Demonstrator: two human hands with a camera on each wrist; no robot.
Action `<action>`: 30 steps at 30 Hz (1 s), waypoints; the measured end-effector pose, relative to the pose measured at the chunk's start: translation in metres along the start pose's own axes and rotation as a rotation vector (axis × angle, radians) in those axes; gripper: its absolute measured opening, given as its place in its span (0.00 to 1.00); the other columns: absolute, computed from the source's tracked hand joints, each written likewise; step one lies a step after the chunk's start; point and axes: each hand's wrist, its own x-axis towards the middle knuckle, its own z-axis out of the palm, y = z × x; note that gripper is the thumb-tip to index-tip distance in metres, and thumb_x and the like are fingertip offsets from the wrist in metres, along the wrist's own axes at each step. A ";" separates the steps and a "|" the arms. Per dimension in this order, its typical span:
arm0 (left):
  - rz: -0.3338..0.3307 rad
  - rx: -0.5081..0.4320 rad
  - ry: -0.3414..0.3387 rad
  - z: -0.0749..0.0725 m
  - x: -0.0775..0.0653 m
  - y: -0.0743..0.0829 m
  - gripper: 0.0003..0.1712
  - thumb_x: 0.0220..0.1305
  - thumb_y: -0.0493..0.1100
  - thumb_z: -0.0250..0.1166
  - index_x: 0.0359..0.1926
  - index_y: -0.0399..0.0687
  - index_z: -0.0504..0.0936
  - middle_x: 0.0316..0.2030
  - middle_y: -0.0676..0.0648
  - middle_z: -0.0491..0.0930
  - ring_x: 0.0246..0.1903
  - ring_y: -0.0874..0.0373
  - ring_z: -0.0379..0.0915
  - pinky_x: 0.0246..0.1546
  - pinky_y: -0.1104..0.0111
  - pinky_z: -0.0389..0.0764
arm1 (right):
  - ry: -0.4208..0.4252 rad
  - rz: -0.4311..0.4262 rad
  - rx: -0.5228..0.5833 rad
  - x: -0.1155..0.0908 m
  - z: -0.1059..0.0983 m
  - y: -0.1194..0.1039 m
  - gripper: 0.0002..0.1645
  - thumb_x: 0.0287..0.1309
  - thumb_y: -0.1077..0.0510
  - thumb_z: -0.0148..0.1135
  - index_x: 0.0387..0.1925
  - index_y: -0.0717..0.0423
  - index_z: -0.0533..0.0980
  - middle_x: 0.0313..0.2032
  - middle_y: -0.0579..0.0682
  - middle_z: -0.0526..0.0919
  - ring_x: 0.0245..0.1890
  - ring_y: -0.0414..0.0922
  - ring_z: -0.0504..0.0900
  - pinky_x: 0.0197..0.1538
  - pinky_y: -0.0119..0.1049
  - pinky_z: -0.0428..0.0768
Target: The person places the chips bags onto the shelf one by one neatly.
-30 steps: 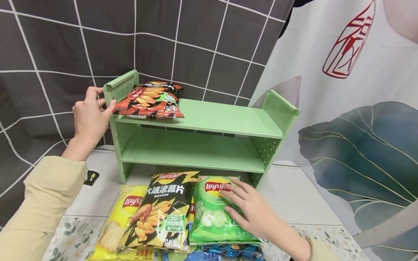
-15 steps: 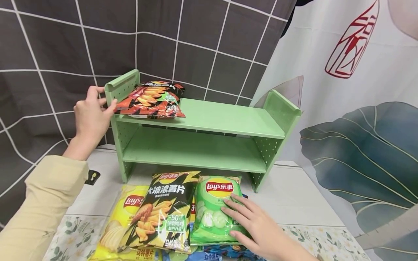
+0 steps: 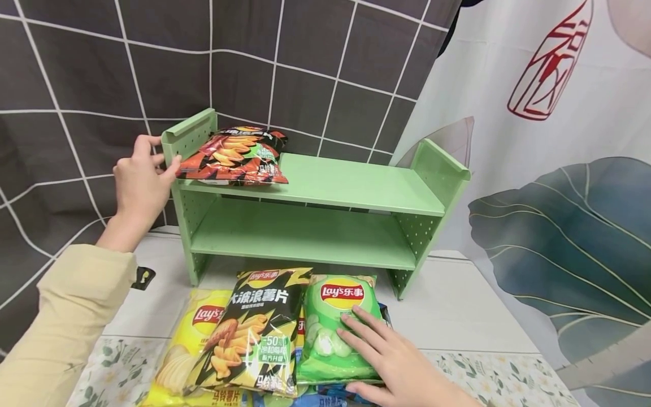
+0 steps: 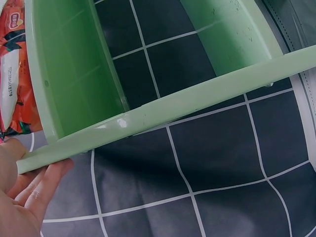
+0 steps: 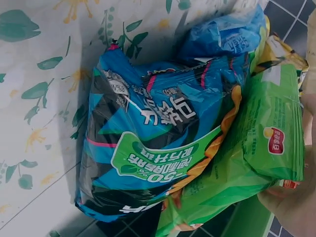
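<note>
My left hand (image 3: 138, 183) pinches the upper left side panel of a green metal shelf (image 3: 330, 183), thumb in front and fingers behind. The panel edge also lies between thumb and fingers in the left wrist view. Just right of that hand, a red bag of chips (image 3: 234, 158) lies on the top board. My right hand (image 3: 402, 367) rests with extended fingers on a green Lay's chip bag (image 3: 330, 339). Beneath this bag lies a blue-and-black chip bag (image 5: 153, 128), mostly hidden in the head view.
Left of the green bag, a black chip bag (image 3: 254, 333) overlaps a yellow Lay's bag (image 3: 178, 362). A light blue bag (image 5: 222, 37) pokes out below them. Dark grid cloth (image 3: 305, 62) hangs behind the shelf, which stands on a white, flower-patterned tabletop (image 3: 473, 316).
My right hand has shifted down the green bag, off its logo, fingers staying extended. My left hand keeps its grip on the shelf panel.
</note>
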 end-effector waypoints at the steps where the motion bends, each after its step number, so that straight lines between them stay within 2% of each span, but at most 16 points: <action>1: 0.002 0.002 0.001 0.000 0.000 0.000 0.21 0.62 0.40 0.63 0.54 0.32 0.73 0.41 0.30 0.82 0.38 0.33 0.82 0.48 0.46 0.72 | 0.004 -0.011 -0.007 0.000 0.000 0.000 0.45 0.56 0.35 0.61 0.69 0.52 0.62 0.69 0.51 0.66 0.70 0.53 0.62 0.73 0.28 0.45; 3: 0.003 0.005 0.002 0.000 0.000 0.000 0.21 0.63 0.40 0.63 0.54 0.32 0.73 0.41 0.30 0.82 0.38 0.33 0.81 0.48 0.46 0.71 | 0.003 -0.026 -0.025 0.001 0.001 -0.001 0.47 0.54 0.35 0.63 0.69 0.53 0.62 0.68 0.51 0.67 0.69 0.53 0.63 0.70 0.32 0.59; 5: 0.000 0.006 0.002 0.000 0.000 0.000 0.22 0.63 0.40 0.63 0.54 0.32 0.73 0.41 0.30 0.82 0.38 0.33 0.81 0.48 0.46 0.72 | -0.009 -0.032 -0.042 0.000 0.002 -0.003 0.47 0.54 0.35 0.63 0.69 0.52 0.63 0.68 0.50 0.68 0.69 0.52 0.64 0.62 0.35 0.71; 7: -0.002 0.007 0.003 0.000 -0.001 0.000 0.22 0.63 0.40 0.63 0.54 0.32 0.73 0.41 0.30 0.82 0.38 0.33 0.81 0.48 0.46 0.72 | -0.019 -0.040 -0.059 0.000 0.003 -0.004 0.46 0.54 0.35 0.63 0.69 0.52 0.63 0.68 0.49 0.68 0.68 0.51 0.66 0.55 0.39 0.78; 12: 0.001 0.004 0.008 0.000 0.000 -0.001 0.21 0.62 0.40 0.63 0.53 0.32 0.73 0.41 0.30 0.82 0.38 0.33 0.81 0.47 0.46 0.72 | -0.011 -0.066 -0.078 0.003 0.004 -0.004 0.45 0.55 0.36 0.63 0.68 0.53 0.64 0.66 0.48 0.70 0.66 0.50 0.69 0.53 0.40 0.79; 23: 0.004 0.002 0.013 0.001 0.000 0.000 0.21 0.62 0.38 0.64 0.53 0.32 0.72 0.41 0.29 0.81 0.38 0.32 0.81 0.49 0.47 0.72 | -0.002 -0.092 -0.092 0.004 0.001 -0.002 0.50 0.46 0.37 0.70 0.67 0.54 0.65 0.64 0.50 0.73 0.63 0.51 0.73 0.52 0.40 0.80; 30: 0.008 0.006 0.009 0.002 0.000 -0.001 0.21 0.62 0.38 0.64 0.53 0.31 0.72 0.40 0.28 0.81 0.38 0.32 0.81 0.50 0.46 0.71 | 0.029 -0.105 -0.103 0.004 0.000 0.000 0.53 0.36 0.46 0.77 0.66 0.57 0.67 0.62 0.52 0.76 0.61 0.52 0.76 0.51 0.40 0.80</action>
